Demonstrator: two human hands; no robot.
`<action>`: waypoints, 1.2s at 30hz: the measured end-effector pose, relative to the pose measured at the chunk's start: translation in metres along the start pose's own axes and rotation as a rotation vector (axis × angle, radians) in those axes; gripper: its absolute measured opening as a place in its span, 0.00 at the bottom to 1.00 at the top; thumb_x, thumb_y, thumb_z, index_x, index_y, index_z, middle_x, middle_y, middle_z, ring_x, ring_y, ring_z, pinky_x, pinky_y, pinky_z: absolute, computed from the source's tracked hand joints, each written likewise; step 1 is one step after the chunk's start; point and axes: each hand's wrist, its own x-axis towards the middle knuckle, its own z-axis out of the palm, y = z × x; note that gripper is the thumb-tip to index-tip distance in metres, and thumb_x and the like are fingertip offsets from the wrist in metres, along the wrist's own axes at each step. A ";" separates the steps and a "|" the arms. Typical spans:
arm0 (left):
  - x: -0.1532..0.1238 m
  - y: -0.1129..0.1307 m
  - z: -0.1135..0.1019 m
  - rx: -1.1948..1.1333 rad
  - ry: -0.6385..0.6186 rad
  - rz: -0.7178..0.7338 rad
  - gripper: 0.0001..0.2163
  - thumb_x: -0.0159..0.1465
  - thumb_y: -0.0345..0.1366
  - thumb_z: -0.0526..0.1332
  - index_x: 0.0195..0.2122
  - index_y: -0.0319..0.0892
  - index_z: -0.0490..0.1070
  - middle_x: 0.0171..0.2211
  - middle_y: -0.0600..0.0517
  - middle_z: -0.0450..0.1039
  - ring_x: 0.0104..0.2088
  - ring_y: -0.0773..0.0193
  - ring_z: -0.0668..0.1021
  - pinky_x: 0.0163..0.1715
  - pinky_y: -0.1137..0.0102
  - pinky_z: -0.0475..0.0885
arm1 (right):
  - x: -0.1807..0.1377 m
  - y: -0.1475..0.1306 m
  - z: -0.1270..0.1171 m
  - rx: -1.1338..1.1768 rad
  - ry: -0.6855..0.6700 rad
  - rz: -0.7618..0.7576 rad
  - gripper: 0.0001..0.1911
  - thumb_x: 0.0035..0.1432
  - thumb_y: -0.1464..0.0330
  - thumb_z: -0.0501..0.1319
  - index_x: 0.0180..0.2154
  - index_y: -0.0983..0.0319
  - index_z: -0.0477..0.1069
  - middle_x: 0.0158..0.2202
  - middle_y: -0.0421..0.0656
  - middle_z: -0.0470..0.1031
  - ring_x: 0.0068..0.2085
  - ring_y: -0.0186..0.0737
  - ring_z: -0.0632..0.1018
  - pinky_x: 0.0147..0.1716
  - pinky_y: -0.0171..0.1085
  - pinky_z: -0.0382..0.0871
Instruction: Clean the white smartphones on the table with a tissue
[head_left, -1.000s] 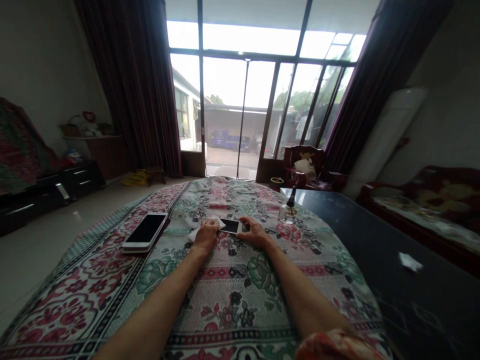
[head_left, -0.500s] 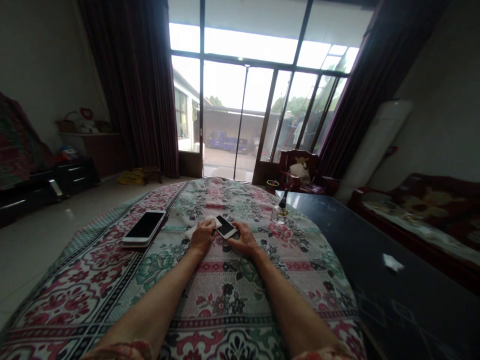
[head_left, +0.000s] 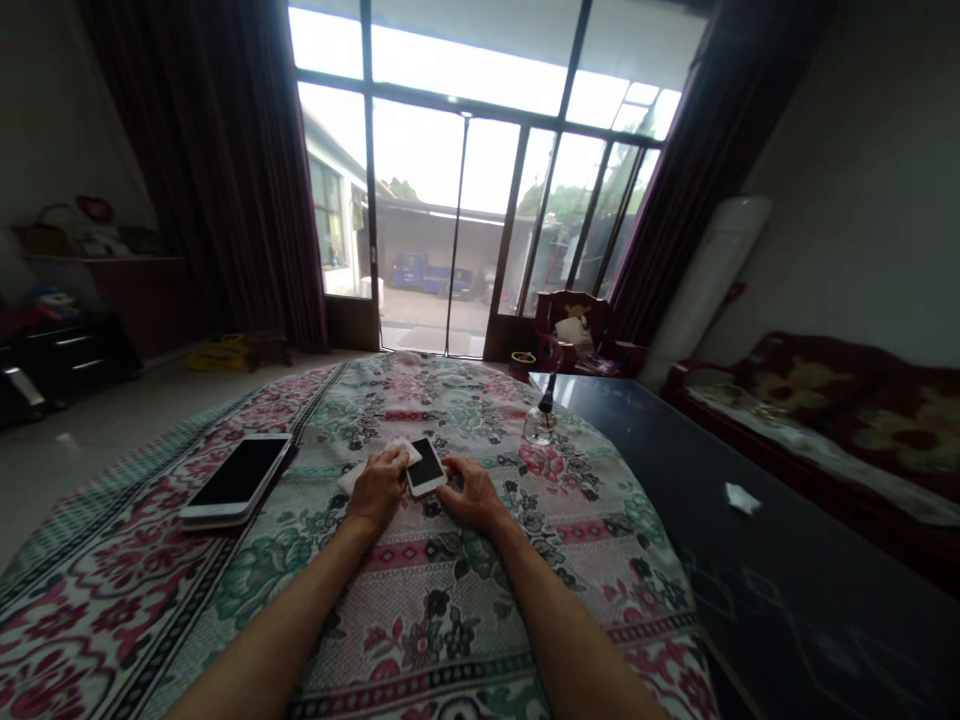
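A small white smartphone point(head_left: 426, 467) with a dark screen lies between my hands, low over the flowered tablecloth point(head_left: 427, 560). My right hand point(head_left: 472, 493) grips its right edge between thumb and fingers. Bunched under the fingers of my left hand point(head_left: 380, 487) is a white tissue point(head_left: 401, 449), which meets the phone's left edge. Part of the tissue pokes out to the left of that hand. Farther left, a larger white phone point(head_left: 238, 480) with a black screen rests on top of another flat item.
A clear glass bottle point(head_left: 538, 425) with a black top stands at the table's right side. Beyond it is a dark, glossy table point(head_left: 795, 570) bearing a crumpled white tissue point(head_left: 742, 498). A wooden chair point(head_left: 574, 325) and sofa point(head_left: 825, 400) stand farther off, near glass doors.
The view has swung a little to the right, so everything sits further left. The small phone has turned more upright in my right hand. My left hand still holds the tissue beside it.
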 end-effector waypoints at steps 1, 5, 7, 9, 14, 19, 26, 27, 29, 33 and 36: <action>0.000 -0.001 0.000 0.007 0.004 0.008 0.16 0.64 0.34 0.56 0.53 0.43 0.71 0.57 0.47 0.68 0.52 0.54 0.70 0.52 0.66 0.67 | 0.000 0.000 0.000 0.009 0.002 0.005 0.17 0.47 0.71 0.64 0.42 0.62 0.72 0.35 0.41 0.74 0.39 0.40 0.74 0.44 0.37 0.65; 0.000 -0.003 0.003 0.030 0.007 0.025 0.16 0.64 0.33 0.54 0.53 0.43 0.71 0.57 0.47 0.69 0.53 0.54 0.70 0.52 0.67 0.67 | 0.000 0.002 -0.002 0.062 0.001 0.059 0.12 0.48 0.73 0.64 0.38 0.61 0.74 0.34 0.41 0.76 0.38 0.39 0.75 0.43 0.36 0.66; 0.001 -0.006 0.005 0.036 0.004 0.039 0.17 0.64 0.32 0.53 0.53 0.43 0.71 0.57 0.47 0.69 0.55 0.54 0.70 0.52 0.66 0.67 | 0.000 0.002 -0.002 0.076 -0.007 0.074 0.11 0.48 0.72 0.65 0.37 0.60 0.74 0.34 0.40 0.77 0.38 0.38 0.75 0.43 0.36 0.66; 0.003 -0.009 0.007 0.037 0.006 0.059 0.17 0.64 0.32 0.52 0.53 0.42 0.71 0.57 0.46 0.69 0.56 0.53 0.69 0.53 0.66 0.67 | 0.000 0.003 -0.002 0.081 -0.008 0.072 0.11 0.48 0.72 0.65 0.37 0.60 0.74 0.34 0.40 0.77 0.38 0.38 0.76 0.44 0.36 0.66; 0.009 -0.016 0.009 0.042 -0.018 0.115 0.19 0.62 0.30 0.52 0.53 0.43 0.71 0.57 0.48 0.69 0.56 0.54 0.69 0.55 0.66 0.65 | 0.001 0.004 -0.003 0.068 -0.060 0.068 0.10 0.47 0.70 0.67 0.35 0.58 0.74 0.33 0.38 0.77 0.38 0.37 0.75 0.45 0.36 0.65; 0.008 -0.016 0.008 0.069 -0.018 0.133 0.18 0.63 0.31 0.52 0.53 0.42 0.71 0.57 0.47 0.68 0.55 0.53 0.69 0.55 0.66 0.66 | 0.002 0.003 -0.002 0.061 -0.062 0.078 0.09 0.47 0.69 0.68 0.34 0.59 0.74 0.33 0.38 0.76 0.38 0.36 0.75 0.44 0.36 0.65; -0.016 -0.008 -0.004 0.015 -0.072 0.164 0.18 0.63 0.28 0.52 0.52 0.45 0.72 0.56 0.48 0.69 0.57 0.54 0.68 0.57 0.65 0.65 | 0.002 0.001 -0.004 0.068 -0.057 0.077 0.08 0.45 0.71 0.67 0.32 0.60 0.73 0.32 0.38 0.76 0.37 0.37 0.75 0.44 0.36 0.65; -0.021 -0.008 -0.006 0.004 -0.085 0.169 0.18 0.63 0.27 0.52 0.52 0.46 0.72 0.56 0.49 0.69 0.57 0.55 0.68 0.57 0.65 0.65 | 0.002 0.001 -0.003 0.067 -0.055 0.079 0.08 0.45 0.72 0.67 0.32 0.60 0.73 0.32 0.38 0.76 0.37 0.37 0.75 0.44 0.37 0.65; -0.031 -0.007 -0.009 -0.015 -0.111 0.201 0.19 0.63 0.26 0.52 0.52 0.48 0.72 0.56 0.49 0.69 0.56 0.57 0.69 0.56 0.66 0.66 | 0.002 0.001 -0.002 0.066 -0.051 0.085 0.08 0.45 0.72 0.67 0.31 0.60 0.73 0.32 0.38 0.76 0.38 0.37 0.75 0.44 0.37 0.65; -0.039 -0.007 -0.011 -0.025 -0.107 0.273 0.20 0.63 0.24 0.52 0.53 0.46 0.71 0.57 0.47 0.68 0.56 0.58 0.69 0.55 0.66 0.67 | 0.002 0.001 -0.001 0.068 -0.045 0.092 0.08 0.45 0.72 0.67 0.31 0.60 0.72 0.33 0.39 0.76 0.38 0.38 0.74 0.44 0.38 0.65; -0.025 -0.008 -0.010 -0.017 -0.103 0.273 0.18 0.62 0.26 0.54 0.52 0.44 0.72 0.58 0.46 0.67 0.57 0.56 0.69 0.55 0.66 0.67 | 0.001 -0.001 -0.002 0.068 -0.037 0.090 0.08 0.45 0.72 0.67 0.31 0.60 0.72 0.32 0.39 0.76 0.38 0.38 0.74 0.43 0.38 0.65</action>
